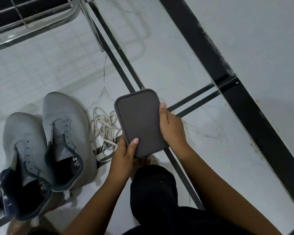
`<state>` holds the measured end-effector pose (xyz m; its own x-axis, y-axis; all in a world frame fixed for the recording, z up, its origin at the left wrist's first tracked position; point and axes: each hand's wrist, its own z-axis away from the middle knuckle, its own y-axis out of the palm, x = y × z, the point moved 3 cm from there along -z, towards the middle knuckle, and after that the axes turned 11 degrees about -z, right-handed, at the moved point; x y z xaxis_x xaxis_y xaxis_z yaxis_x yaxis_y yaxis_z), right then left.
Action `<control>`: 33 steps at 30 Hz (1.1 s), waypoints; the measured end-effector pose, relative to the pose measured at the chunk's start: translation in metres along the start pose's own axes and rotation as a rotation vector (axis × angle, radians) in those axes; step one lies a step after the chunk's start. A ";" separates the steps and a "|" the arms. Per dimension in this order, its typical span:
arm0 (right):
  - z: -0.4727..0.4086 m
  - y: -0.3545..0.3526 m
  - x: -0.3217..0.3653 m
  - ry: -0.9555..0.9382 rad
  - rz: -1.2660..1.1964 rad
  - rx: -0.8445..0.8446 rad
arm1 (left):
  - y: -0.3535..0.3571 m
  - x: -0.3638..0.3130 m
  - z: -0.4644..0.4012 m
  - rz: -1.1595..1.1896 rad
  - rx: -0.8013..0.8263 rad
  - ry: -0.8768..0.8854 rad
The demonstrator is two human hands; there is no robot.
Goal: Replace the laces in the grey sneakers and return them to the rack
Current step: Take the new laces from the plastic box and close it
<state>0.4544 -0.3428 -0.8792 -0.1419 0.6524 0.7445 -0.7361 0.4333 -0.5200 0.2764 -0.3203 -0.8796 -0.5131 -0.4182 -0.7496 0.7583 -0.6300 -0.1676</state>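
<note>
Two grey sneakers stand side by side on the white floor at the left, toes pointing away, eyelets without laces: the left sneaker [22, 150] and the right sneaker [66, 133]. A heap of loose cream laces [103, 129] lies on the floor just right of them. Both hands hold a flat dark grey rectangular box [139, 121] with rounded corners above the laces. My left hand [126, 155] grips its near corner, thumb on top. My right hand [171, 128] holds its right edge.
A metal wire rack [32, 19] stands at the top left, one thin leg [93, 29] reaching the floor. A black skirting strip [227, 73] runs diagonally along the white wall at the right. My knee in black cloth [153, 192] is below the box.
</note>
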 end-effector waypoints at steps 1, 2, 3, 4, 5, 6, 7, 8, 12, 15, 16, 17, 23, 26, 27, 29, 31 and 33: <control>0.000 0.000 0.001 -0.021 0.034 -0.035 | -0.002 0.000 -0.002 -0.036 -0.006 0.003; 0.001 0.000 0.002 -0.042 0.069 -0.068 | -0.003 0.000 -0.002 -0.082 -0.014 0.011; 0.002 0.000 0.002 -0.061 0.106 -0.101 | -0.004 -0.001 -0.002 -0.129 -0.027 0.022; 0.003 -0.001 0.003 -0.080 0.138 -0.132 | -0.004 -0.002 0.000 -0.155 -0.040 0.035; 0.004 -0.001 0.003 -0.091 0.163 -0.156 | -0.005 -0.004 0.001 -0.172 -0.053 0.043; 0.004 -0.001 0.001 -0.093 0.172 -0.173 | -0.004 -0.003 0.001 -0.179 -0.058 0.048; 0.005 -0.001 0.000 -0.089 0.154 -0.183 | -0.004 -0.002 0.002 -0.180 -0.061 0.048; 0.006 -0.002 0.000 -0.071 0.101 -0.179 | -0.004 -0.003 0.002 -0.171 -0.060 0.049; 0.016 -0.012 -0.009 0.083 -0.238 -0.061 | -0.006 -0.005 0.009 -0.137 -0.098 0.037; 0.040 -0.023 -0.022 0.039 -0.125 0.024 | -0.006 -0.008 0.020 -0.120 -0.157 0.044; 0.047 -0.025 -0.026 0.007 -0.045 0.039 | -0.005 -0.008 0.023 -0.120 -0.151 0.046; 0.054 -0.027 -0.026 -0.027 0.017 0.055 | -0.003 -0.010 0.026 -0.122 -0.135 0.056; 0.066 -0.043 0.024 0.061 -0.255 0.107 | -0.015 -0.041 0.042 0.033 -0.151 0.093; 0.065 -0.050 0.067 0.075 -0.400 0.199 | -0.035 -0.070 0.050 0.156 -0.203 0.153; 0.066 -0.051 0.083 0.065 -0.429 0.232 | -0.044 -0.079 0.055 0.181 -0.221 0.179; 0.068 -0.047 0.120 0.016 -0.458 0.293 | -0.067 -0.095 0.060 0.227 -0.267 0.231; 0.070 -0.044 0.155 -0.037 -0.474 0.333 | -0.089 -0.109 0.063 0.264 -0.314 0.263; 0.069 -0.035 0.189 -0.080 -0.506 0.357 | -0.115 -0.121 0.069 0.295 -0.359 0.310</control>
<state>0.4072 -0.2771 -0.6912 0.2437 0.3660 0.8982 -0.8989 0.4330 0.0675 0.2237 -0.2419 -0.7252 -0.1576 -0.2966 -0.9419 0.9690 -0.2302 -0.0896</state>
